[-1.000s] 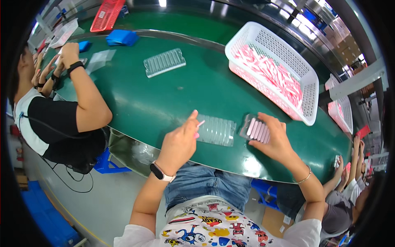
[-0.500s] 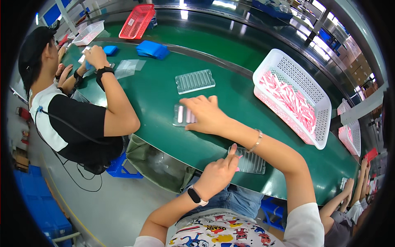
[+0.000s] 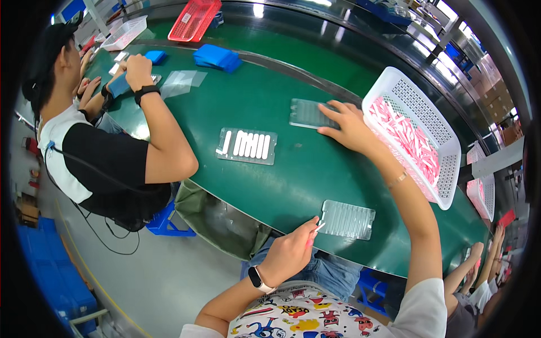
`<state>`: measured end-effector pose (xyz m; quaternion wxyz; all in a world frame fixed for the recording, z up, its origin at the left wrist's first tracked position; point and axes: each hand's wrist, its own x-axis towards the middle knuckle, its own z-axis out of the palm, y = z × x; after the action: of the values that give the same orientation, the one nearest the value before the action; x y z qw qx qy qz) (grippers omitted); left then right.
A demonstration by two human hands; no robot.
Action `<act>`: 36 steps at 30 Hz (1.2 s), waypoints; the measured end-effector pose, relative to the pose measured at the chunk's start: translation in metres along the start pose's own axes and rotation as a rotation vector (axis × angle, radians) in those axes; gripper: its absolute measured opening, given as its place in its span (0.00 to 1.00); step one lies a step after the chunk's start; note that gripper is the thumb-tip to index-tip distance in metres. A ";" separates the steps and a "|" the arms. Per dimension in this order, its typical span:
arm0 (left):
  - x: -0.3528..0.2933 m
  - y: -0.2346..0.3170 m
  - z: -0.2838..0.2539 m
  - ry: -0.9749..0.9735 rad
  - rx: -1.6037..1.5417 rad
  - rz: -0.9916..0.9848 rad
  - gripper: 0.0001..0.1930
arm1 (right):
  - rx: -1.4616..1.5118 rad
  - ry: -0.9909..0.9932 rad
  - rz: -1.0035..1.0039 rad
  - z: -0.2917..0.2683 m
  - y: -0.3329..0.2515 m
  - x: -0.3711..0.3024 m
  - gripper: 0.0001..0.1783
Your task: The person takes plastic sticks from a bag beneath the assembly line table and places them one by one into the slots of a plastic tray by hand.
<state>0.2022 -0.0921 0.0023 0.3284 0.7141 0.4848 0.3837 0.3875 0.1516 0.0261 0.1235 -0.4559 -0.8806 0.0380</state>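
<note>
My left hand (image 3: pixel 289 253) is closed with a small white stick (image 3: pixel 320 227) sticking out at its fingertips, beside the near left corner of a clear ribbed plastic tray (image 3: pixel 349 219) with nothing in its grooves. Farther off, my right hand (image 3: pixel 352 128) grips a second clear ribbed tray (image 3: pixel 306 112) across its right part, thumb at the near side and fingers over the top. The fingers hide that tray's right end. To the left lies a third clear tray (image 3: pixel 221 155) holding several white sticks (image 3: pixel 252 145) in a row, with a gap near its left end.
A white perforated basket (image 3: pixel 448 191) of pink and white sticks stands just right of my right hand. Blue packs (image 3: pixel 217 57), clear plastic sheets (image 3: pixel 183 83) and a red basket (image 3: pixel 194 19) lie farther left. A co-worker (image 3: pixel 112 141) sits at my left; a green bag (image 3: pixel 217 222) hangs below the table edge.
My right hand has left the tray of white sticks and moved right onto the farther tray, which has shifted right too. The row of sticks is now uncovered. My left hand has drawn back slightly.
</note>
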 end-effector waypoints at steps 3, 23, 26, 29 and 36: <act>0.004 -0.003 -0.001 -0.006 -0.005 0.037 0.10 | -0.013 -0.004 0.034 -0.009 -0.019 -0.042 0.31; 0.055 -0.088 -0.104 0.528 0.474 -0.096 0.14 | 0.614 -0.463 -0.294 0.033 -0.107 0.125 0.19; 0.056 -0.079 -0.105 0.489 0.334 -0.249 0.13 | 0.685 -0.588 -0.259 0.041 -0.106 0.143 0.16; 0.056 -0.080 -0.103 0.485 0.374 -0.203 0.12 | 0.819 -0.614 -0.193 0.045 -0.104 0.145 0.10; 0.053 -0.074 -0.101 0.437 0.454 -0.212 0.11 | 0.746 -0.437 0.037 0.040 -0.127 0.120 0.12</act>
<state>0.0949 -0.0091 0.0014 0.0872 0.6157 0.6884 0.3735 0.2102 0.1772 0.0321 0.0897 -0.3768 -0.8038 0.4515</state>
